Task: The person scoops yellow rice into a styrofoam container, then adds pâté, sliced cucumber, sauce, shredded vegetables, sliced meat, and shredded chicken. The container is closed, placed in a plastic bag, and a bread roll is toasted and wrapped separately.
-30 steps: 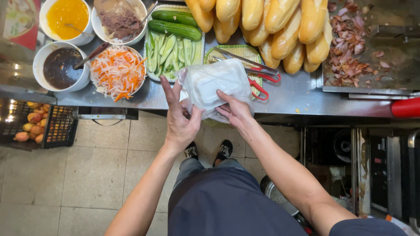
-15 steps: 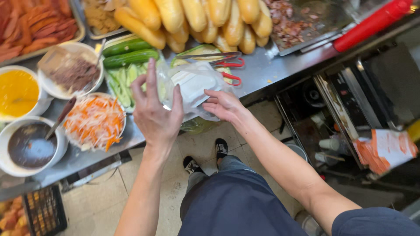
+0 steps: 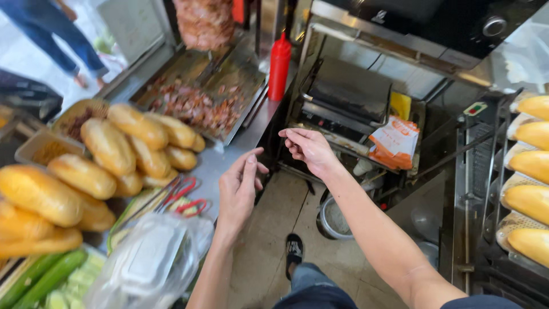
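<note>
My left hand [image 3: 240, 186] hovers open beside the steel counter's edge [image 3: 229, 154], holding nothing. Below it lies a clear plastic bag with a white lidded box inside [image 3: 150, 263], resting on the counter next to red-handled scissors [image 3: 186, 197]. My right hand [image 3: 307, 147] is raised with fingers spread, empty, in front of a black press grill [image 3: 349, 94] on a lower shelf. Neither hand touches anything.
Baguette rolls [image 3: 108, 163] are piled on the counter, with chopped meat on a metal tray [image 3: 197, 106] and a red squeeze bottle [image 3: 279, 63] behind. Cucumbers [image 3: 40, 280] lie bottom left. More rolls [image 3: 529, 171] fill a rack at right. An orange-and-white paper bag [image 3: 394, 140] sits by the grill.
Both hands have let go of the bagged box, which now lies on the counter. The view has swung right, and my hands have moved toward the grill side.
</note>
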